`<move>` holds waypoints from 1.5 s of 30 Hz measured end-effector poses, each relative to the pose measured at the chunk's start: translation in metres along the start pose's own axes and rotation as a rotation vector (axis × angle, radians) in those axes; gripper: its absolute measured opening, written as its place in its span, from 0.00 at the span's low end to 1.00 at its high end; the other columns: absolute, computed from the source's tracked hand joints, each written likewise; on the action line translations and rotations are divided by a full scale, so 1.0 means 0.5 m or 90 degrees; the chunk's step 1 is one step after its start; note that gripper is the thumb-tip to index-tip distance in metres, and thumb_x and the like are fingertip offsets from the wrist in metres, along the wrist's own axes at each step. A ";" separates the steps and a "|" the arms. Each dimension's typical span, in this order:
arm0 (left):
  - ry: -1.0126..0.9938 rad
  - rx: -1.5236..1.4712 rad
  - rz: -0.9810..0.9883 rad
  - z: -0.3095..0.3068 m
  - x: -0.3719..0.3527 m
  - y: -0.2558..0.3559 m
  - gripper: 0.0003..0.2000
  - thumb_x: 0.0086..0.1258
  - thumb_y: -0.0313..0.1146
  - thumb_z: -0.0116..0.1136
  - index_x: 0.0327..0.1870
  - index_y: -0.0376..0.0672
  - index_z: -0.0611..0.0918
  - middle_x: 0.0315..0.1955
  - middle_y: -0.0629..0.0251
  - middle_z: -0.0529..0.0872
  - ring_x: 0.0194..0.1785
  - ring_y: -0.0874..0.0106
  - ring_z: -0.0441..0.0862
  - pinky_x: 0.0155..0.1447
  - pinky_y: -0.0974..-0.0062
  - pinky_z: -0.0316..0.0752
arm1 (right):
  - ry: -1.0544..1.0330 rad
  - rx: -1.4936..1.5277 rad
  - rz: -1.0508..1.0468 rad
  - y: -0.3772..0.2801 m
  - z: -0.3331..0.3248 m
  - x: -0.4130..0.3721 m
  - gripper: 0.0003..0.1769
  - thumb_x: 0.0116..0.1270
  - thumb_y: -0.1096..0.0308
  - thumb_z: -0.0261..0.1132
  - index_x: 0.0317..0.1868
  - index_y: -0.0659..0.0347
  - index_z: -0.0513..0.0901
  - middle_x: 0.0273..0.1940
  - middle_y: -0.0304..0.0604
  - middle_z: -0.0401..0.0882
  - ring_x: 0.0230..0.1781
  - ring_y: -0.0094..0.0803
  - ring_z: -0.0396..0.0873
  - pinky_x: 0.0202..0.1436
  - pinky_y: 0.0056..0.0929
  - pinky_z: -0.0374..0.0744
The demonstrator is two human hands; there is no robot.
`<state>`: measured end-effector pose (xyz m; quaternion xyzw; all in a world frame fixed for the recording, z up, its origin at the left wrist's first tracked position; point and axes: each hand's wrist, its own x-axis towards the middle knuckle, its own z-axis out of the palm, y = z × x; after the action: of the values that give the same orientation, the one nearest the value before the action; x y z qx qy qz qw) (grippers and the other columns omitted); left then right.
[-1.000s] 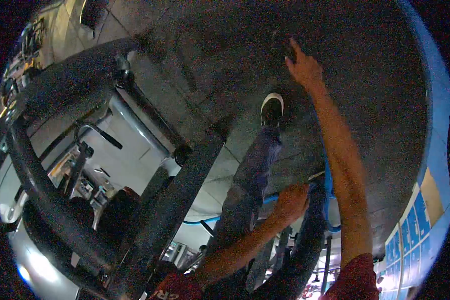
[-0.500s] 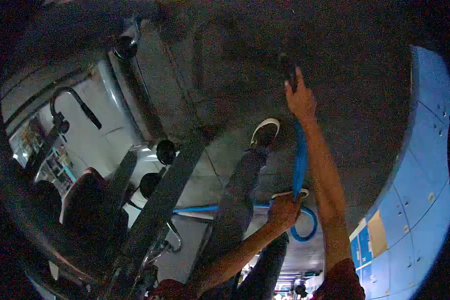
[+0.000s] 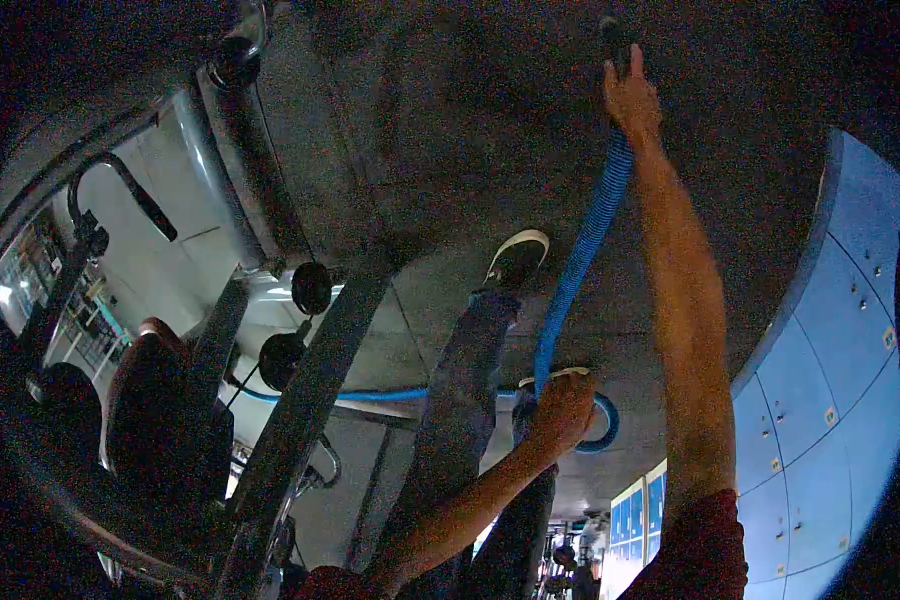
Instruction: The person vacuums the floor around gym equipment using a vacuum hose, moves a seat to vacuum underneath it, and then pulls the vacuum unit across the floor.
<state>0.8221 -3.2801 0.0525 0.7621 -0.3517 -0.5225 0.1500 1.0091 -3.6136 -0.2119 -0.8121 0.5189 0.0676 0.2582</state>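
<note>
A long blue corrugated hose [image 3: 580, 270], like a vacuum hose, runs up over the dark floor between my hands. My right hand [image 3: 632, 105] reaches far forward, fingers wrapped round the hose's black end piece [image 3: 615, 40], its tip faint in the dark. Closer to my body, my left hand [image 3: 567, 408] is closed on the hose near my foot. Past that hand the hose curls into a loop, and a further stretch passes behind my leg to the left.
Exercise equipment with a thick grey frame [image 3: 310, 400] and dark pads [image 3: 150, 410] stands on the left. A row of blue lockers [image 3: 820, 380] lines the right. My shoes [image 3: 518, 262] are on the dark floor [image 3: 420, 220].
My right hand has moved forward and slightly right with the black end piece, stretching the hose longer. My left hand has shifted slightly left, still on the hose. The view has tilted a little.
</note>
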 end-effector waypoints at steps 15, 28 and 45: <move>-0.131 0.102 -0.007 -0.024 0.046 0.028 0.23 0.62 0.38 0.61 0.57 0.37 0.73 0.41 0.51 0.80 0.43 0.53 0.80 0.46 0.52 0.73 | -0.048 -0.062 -0.037 0.410 -0.135 -0.124 0.40 0.70 0.39 0.53 0.76 0.48 0.57 0.53 0.61 0.81 0.53 0.60 0.79 0.57 0.54 0.77; -0.015 0.210 0.033 0.038 0.085 0.068 0.25 0.65 0.41 0.60 0.59 0.36 0.74 0.46 0.49 0.80 0.48 0.52 0.80 0.53 0.52 0.73 | 0.007 -0.103 0.038 0.941 -0.259 -0.148 0.40 0.70 0.38 0.55 0.74 0.52 0.62 0.52 0.62 0.81 0.53 0.60 0.80 0.58 0.51 0.76; 0.042 0.220 0.054 0.096 0.136 0.156 0.25 0.62 0.41 0.63 0.57 0.37 0.74 0.41 0.49 0.81 0.45 0.51 0.80 0.48 0.50 0.74 | -0.094 -0.165 0.159 0.971 -0.441 -0.075 0.41 0.69 0.34 0.52 0.76 0.44 0.59 0.61 0.60 0.75 0.62 0.60 0.73 0.65 0.54 0.72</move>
<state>0.7635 -3.3759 0.0325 0.7780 -0.4627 -0.4222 0.0500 0.5313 -3.8505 -0.1779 -0.7606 0.5823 0.2246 0.1786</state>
